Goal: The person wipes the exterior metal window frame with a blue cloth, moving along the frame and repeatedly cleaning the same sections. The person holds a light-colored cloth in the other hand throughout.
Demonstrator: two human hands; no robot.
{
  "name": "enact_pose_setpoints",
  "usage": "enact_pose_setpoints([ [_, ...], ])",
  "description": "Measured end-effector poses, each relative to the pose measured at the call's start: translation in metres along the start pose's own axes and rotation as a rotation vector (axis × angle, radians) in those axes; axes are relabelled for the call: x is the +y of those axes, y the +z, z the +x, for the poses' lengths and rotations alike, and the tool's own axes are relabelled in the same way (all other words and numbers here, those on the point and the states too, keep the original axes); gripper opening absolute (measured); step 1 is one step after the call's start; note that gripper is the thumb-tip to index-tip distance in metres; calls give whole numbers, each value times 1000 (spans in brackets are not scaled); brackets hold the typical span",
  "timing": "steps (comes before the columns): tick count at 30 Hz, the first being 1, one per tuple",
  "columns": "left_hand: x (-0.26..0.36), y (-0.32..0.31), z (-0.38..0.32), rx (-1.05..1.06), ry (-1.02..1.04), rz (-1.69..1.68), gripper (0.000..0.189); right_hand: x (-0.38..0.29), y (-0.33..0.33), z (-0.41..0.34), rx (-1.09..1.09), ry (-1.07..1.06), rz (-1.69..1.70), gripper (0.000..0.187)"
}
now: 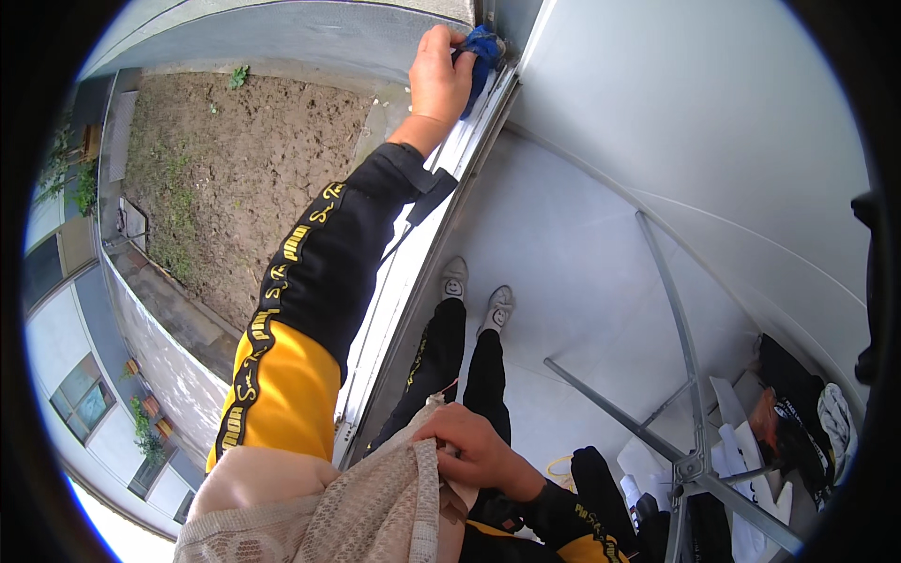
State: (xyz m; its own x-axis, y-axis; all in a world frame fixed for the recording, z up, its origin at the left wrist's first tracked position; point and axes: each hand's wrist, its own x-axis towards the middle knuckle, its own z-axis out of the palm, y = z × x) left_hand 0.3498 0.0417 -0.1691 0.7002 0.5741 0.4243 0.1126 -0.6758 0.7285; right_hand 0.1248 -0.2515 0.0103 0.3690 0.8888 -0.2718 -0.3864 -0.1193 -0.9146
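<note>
My left hand (442, 77) reaches out over the white window track (394, 281) and pinches a dark blue cloth (481, 53) at the corner where the track meets the upright frame. Part of the cloth hangs down along the track. Nearer my body, my right hand (471, 447) is closed on the edge of a beige lace curtain (373, 507), bunched in folds below the track. The curtain covers part of my left upper arm. A black strap end (433, 197) sticks out beside my left cuff.
A metal tripod-like stand (693, 468) spreads its legs over the pale floor (556, 232) at the right, with bags and clothes (788, 429) behind it. A white wall (690, 105) rises at the right. Beyond the window lies a bare-soil yard (246, 176).
</note>
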Motion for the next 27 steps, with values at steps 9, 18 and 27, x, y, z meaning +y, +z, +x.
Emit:
enact_pose_setpoints([
  [9,-71,-113,-63,153,-930,-803,16,-9,20,14,-111,-38,-45,14],
  [18,-173,-284,-156,73,-1402,-553,16,-6,35,20,-172,-25,-68,11],
  [27,-130,-351,-185,64,-1378,-621,17,28,8,56,-546,316,509,50],
])
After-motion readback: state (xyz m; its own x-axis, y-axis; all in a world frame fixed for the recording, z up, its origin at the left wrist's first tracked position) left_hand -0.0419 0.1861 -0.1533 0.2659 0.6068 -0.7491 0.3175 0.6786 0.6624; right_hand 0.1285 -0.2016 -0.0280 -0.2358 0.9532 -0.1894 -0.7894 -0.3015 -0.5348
